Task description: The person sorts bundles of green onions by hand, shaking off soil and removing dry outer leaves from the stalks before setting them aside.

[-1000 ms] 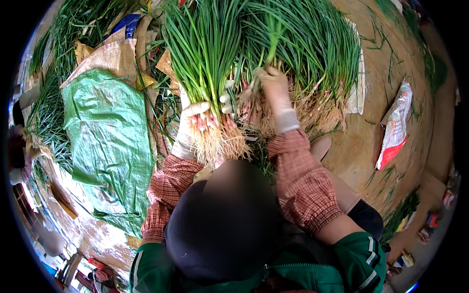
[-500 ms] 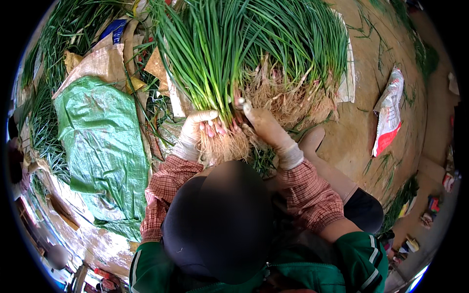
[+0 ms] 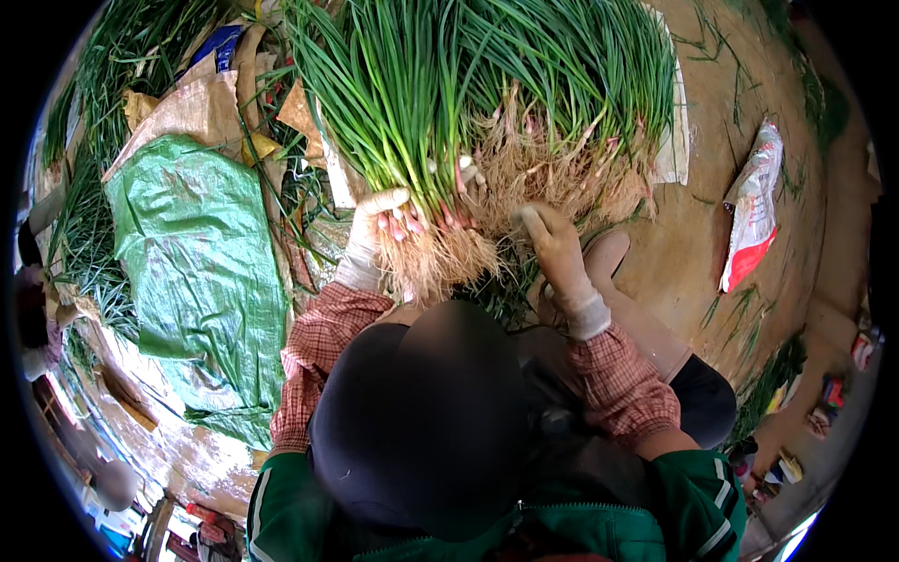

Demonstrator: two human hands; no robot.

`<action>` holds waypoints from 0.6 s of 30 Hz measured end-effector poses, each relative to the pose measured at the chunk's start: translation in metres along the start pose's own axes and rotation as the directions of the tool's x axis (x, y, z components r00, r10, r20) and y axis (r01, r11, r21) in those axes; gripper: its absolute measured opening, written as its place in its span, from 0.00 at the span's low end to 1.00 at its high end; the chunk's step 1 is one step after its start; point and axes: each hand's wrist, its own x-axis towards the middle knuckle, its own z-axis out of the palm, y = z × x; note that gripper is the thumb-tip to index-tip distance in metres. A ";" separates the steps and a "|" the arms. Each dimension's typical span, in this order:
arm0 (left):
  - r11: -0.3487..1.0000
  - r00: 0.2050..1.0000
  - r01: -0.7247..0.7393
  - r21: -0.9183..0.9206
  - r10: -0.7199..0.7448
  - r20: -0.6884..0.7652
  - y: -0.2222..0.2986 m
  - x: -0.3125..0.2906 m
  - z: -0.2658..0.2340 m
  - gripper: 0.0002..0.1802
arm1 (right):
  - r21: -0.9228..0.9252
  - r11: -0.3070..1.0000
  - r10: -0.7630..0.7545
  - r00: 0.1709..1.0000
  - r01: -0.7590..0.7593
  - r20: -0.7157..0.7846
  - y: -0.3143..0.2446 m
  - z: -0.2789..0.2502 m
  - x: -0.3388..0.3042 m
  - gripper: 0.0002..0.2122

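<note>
My gloved left hand (image 3: pixel 363 239) is wrapped round a bunch of spring onions (image 3: pixel 417 183) just above their pinkish bulbs. The pale, tangled roots of this bunch hang toward me, and its long green leaves point away. My gloved right hand (image 3: pixel 558 251) is to the right of the bunch, apart from it. Its fingers are bent together by the near edge of a root mass; anything between them is too small or hidden to make out. That root mass (image 3: pixel 534 183) belongs to a larger pile of spring onions (image 3: pixel 581 84) spread behind and to the right.
A green woven sheet (image 3: pixel 192 272) lies on the left, with more green leaves (image 3: pixel 89 225) beyond it. On the brown floor at the right is a white and red bag (image 3: pixel 752 211). Under the pile shows a pale sheet (image 3: pixel 676 150). My boot (image 3: pixel 607 255) is near my right hand.
My right hand has come away from the bunch, moving right and toward me. My left hand keeps its hold, and the roots of the bunch now show more fully.
</note>
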 end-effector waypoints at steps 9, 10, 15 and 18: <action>0.987 0.988 -0.102 -0.122 0.115 0.105 -0.021 0.014 -0.027 0.30 | 0.282 0.953 0.123 0.992 -0.108 -0.037 -0.056 0.019 0.037 0.13; 0.983 0.992 -0.111 -0.147 0.119 0.051 -0.024 0.017 -0.012 0.24 | 0.274 0.958 0.097 0.994 -0.082 -0.042 -0.060 0.016 0.033 0.12; 0.979 0.996 -0.085 -0.184 0.088 0.005 -0.006 0.006 0.040 0.20 | 0.347 0.923 0.213 0.971 -0.164 -0.107 -0.054 0.006 0.034 0.14; 0.956 0.996 -0.086 -0.279 0.090 0.001 0.012 -0.006 0.082 0.19 | 0.063 0.986 -0.123 0.937 0.152 -0.328 -0.076 -0.009 0.035 0.14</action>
